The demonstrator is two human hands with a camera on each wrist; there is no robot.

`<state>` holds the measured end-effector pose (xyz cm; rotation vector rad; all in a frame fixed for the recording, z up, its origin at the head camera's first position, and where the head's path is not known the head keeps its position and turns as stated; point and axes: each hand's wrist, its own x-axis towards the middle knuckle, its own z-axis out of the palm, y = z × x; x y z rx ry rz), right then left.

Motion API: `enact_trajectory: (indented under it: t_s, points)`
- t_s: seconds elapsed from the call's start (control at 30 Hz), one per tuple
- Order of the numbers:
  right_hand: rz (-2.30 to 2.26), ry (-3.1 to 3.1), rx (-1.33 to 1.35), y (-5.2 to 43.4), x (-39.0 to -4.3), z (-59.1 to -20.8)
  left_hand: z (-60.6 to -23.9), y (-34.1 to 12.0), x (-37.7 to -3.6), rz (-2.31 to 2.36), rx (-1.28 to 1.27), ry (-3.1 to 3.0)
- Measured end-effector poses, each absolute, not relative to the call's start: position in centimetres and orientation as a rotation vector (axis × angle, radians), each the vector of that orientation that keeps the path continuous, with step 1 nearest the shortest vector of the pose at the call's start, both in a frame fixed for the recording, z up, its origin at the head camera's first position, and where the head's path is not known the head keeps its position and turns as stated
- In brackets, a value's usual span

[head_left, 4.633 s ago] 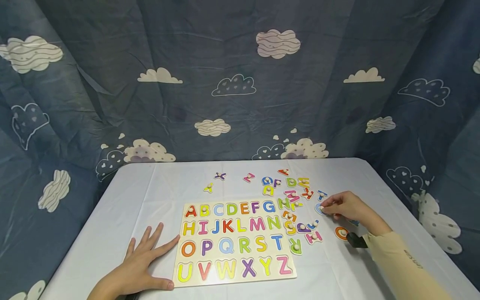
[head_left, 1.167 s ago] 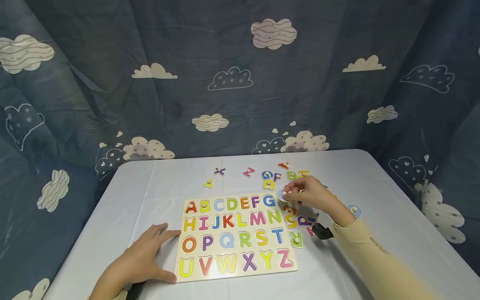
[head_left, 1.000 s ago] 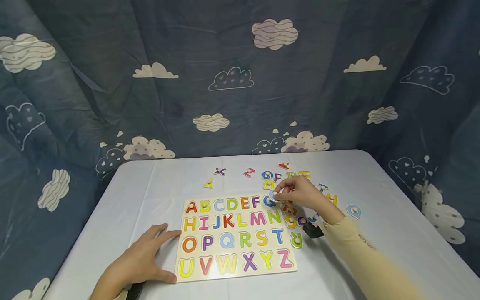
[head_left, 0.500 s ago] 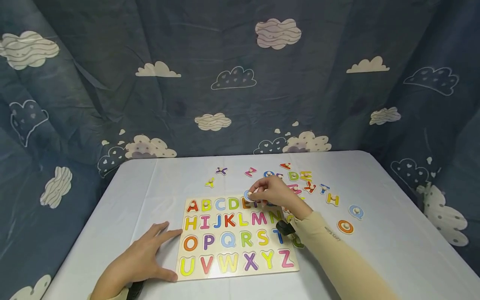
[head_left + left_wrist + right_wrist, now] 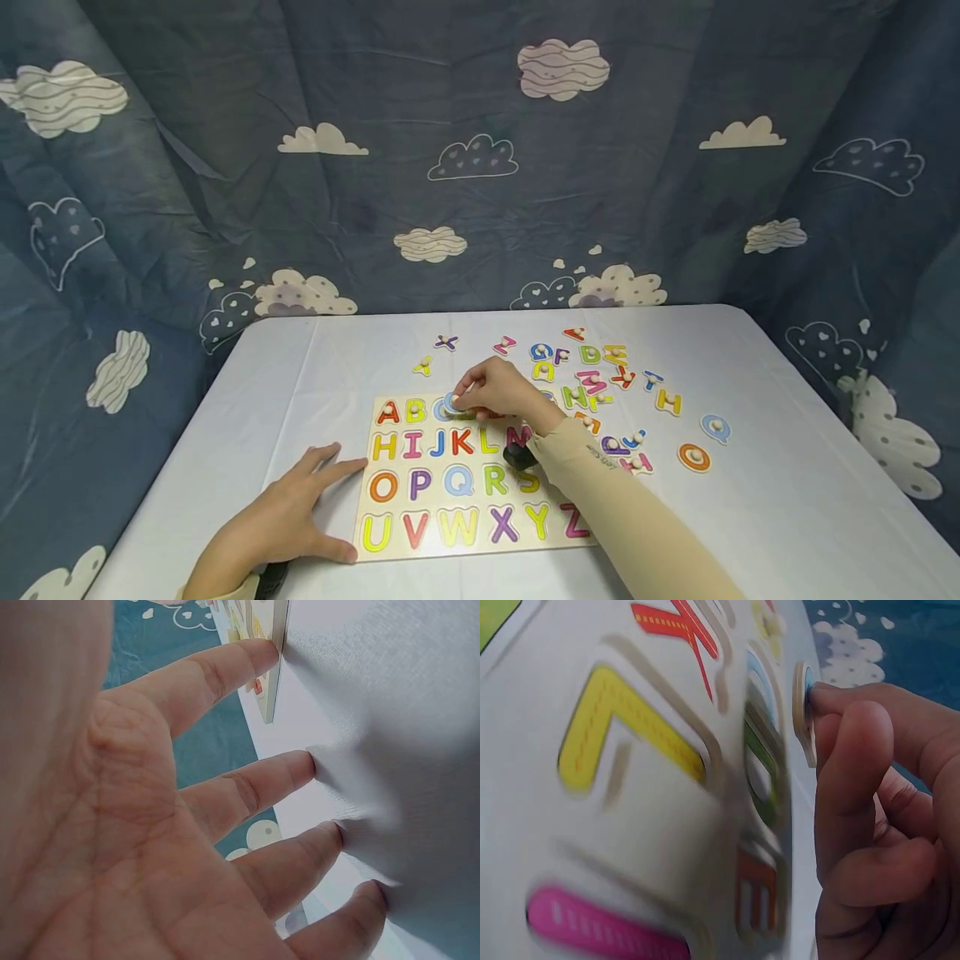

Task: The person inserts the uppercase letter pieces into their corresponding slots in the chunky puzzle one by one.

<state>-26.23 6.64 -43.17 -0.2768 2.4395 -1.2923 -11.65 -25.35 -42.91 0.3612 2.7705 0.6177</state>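
Observation:
A pale wooden alphabet puzzle board [image 5: 420, 546] lies on the white-covered table. My right hand [image 5: 501, 392] pinches a light blue letter piece [image 5: 451, 403], which looks like a C, just above the C recess in the top row. In the right wrist view the letter piece [image 5: 802, 712] is edge-on, held off the board by the fingertips. My left hand [image 5: 281, 512] has its fingers spread on the cloth, with thumb and index finger touching the board's left edge. Letters A [image 5: 387, 412] and B [image 5: 415, 411] sit in their recesses with knobs up.
Several loose knobbed letters lie behind and right of the board, among them an orange O [image 5: 693, 457], a blue Q [image 5: 716, 428] and a yellow H [image 5: 668, 402]. A purple X [image 5: 446, 342] and yellow Y [image 5: 423, 366] lie behind it. A dark cloud-print curtain [image 5: 480, 217] hangs beyond.
My right hand took up the light blue letter at the right of the table and has carried it left across the board's top row. My left hand's fingers have drawn closer together at the board's edge.

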Motion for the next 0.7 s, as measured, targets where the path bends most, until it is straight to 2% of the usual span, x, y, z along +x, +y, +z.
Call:
enact_trajectory:
  t_s: [0.7]
  points:
    - [-1.159, 2.497, -0.287, 4.0, -26.2, -43.7, -42.9, -25.5, -11.6, 0.62, 0.385, 2.767]
